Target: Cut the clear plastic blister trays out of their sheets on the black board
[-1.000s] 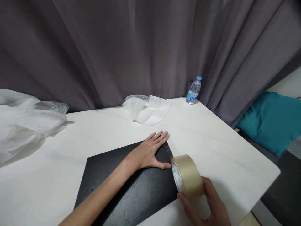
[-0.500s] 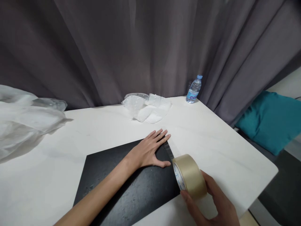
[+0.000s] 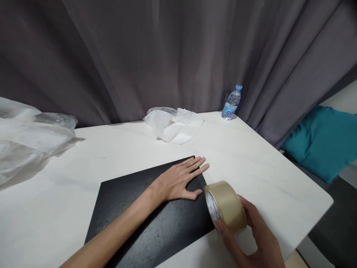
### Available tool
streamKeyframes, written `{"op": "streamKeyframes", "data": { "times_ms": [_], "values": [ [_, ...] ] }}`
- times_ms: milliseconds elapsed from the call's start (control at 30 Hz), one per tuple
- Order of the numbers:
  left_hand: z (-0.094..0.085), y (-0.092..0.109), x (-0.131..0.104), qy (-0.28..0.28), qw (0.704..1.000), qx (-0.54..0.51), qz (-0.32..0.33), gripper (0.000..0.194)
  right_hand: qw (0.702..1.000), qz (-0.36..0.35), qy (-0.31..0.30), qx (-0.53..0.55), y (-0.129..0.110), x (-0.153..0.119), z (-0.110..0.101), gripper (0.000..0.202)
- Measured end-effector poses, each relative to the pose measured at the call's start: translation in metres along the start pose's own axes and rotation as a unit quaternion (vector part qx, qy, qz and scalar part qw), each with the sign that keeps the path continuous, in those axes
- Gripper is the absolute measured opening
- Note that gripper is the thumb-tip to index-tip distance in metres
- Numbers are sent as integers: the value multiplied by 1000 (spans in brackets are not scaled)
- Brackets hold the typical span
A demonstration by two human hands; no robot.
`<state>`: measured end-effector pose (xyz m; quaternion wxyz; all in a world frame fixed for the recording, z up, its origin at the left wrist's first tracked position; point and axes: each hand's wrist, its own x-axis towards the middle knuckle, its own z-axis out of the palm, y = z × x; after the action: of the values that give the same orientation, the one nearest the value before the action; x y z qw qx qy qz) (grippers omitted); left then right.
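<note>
A flat black sheet (image 3: 167, 227) lies on the white table, its near end running out of the picture. My left hand (image 3: 181, 180) rests spread on its far right part, fingertips reaching over the right edge. In my right hand (image 3: 259, 234) is a wide roll of clear tan packing tape (image 3: 227, 204), held between thumb and fingers. The roll stands on its rim at the sheet's right edge, close to my left thumb. Whether a strip of tape runs from the roll under my left hand is hard to make out.
Crumpled white plastic wrap (image 3: 175, 126) lies at the table's back, with a larger heap of plastic (image 3: 30, 137) at the left. A water bottle (image 3: 232, 103) stands at the back right corner. Grey curtains (image 3: 167, 56) hang behind; a teal cushion (image 3: 326, 141) is beyond the table's right edge (image 3: 304, 175).
My left hand has slid slightly right and toward me, uncovering the sheet's far right corner. The tape roll stays nearly in place in my right hand. The view has shifted slightly.
</note>
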<state>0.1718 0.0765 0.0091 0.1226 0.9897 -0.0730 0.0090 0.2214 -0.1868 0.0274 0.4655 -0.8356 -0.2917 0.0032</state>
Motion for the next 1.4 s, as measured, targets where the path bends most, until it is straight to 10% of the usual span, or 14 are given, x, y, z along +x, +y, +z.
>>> {"op": "streamKeyframes", "data": {
  "times_ms": [1400],
  "values": [
    [7, 17, 2, 5, 999, -44, 28, 78, 998, -38, -21, -43, -10, 10, -23, 59]
  ]
}}
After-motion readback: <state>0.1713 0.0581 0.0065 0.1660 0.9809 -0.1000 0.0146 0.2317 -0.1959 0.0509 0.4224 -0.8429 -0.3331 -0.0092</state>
